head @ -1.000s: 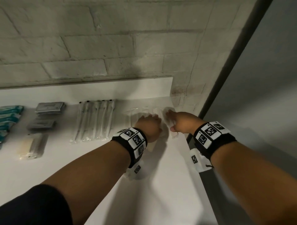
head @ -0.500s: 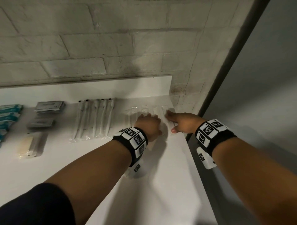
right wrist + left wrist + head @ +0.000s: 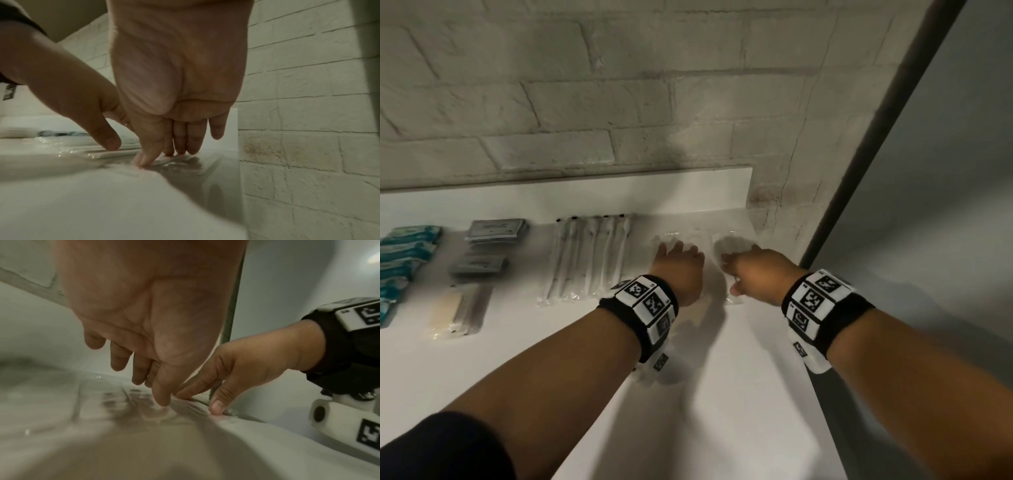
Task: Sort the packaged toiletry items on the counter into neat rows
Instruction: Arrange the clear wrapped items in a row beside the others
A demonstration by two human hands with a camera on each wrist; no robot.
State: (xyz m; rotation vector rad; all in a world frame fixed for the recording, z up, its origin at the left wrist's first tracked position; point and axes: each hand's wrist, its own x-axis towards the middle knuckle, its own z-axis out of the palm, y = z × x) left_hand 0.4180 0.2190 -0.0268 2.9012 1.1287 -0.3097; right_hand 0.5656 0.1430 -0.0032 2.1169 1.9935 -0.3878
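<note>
Below a pale brick wall (image 3: 585, 102), a white counter (image 3: 722, 394) runs left to right and ends at a dark vertical post (image 3: 876, 137). On it the packaged toiletries lie in groups: teal packets (image 3: 404, 253) at the far left edge, grey flat sachets (image 3: 496, 231) beside them with a cream bar in clear wrap (image 3: 448, 308) nearer the person, then a row of long white-tipped sticks in clear sleeves (image 3: 589, 257) lying side by side. Right of those, near the counter's end, sit the clear plastic packets (image 3: 729, 240) — nearly see-through, their edges hard to make out.

Both forearms reach in, each with a black wristband (image 3: 825, 308) carrying square markers. The left hand (image 3: 681, 270) is palm down over the clear packets, fingers straight and spread, its thumb tip touching the plastic. The right hand (image 3: 760, 270) sits just beside it, fingers extended and together, thumb and fingertips (image 3: 180, 146) pressing the wrapping flat against the counter — neither hand is curled around anything. The two thumbs nearly meet.
</note>
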